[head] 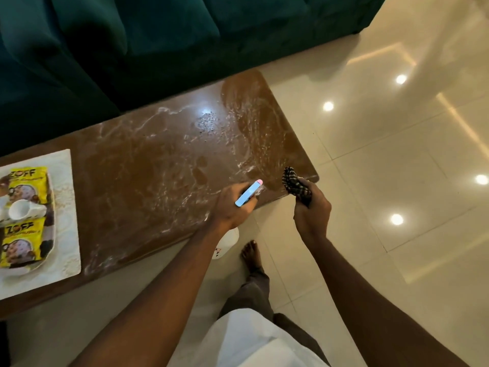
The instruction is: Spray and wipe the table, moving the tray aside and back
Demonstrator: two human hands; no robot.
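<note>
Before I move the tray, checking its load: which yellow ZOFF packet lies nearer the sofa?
The ZOFF packet beyond the tipped white cup; the other packet lies on the cup's near side, toward the person.

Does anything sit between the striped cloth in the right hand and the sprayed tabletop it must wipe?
Nothing visible does. The right hand grips the dark striped cloth at the brown table's right corner. The left hand, holding the blue-nozzled spray bottle, is beside it; the patterned tray sits at the far left end.
</note>
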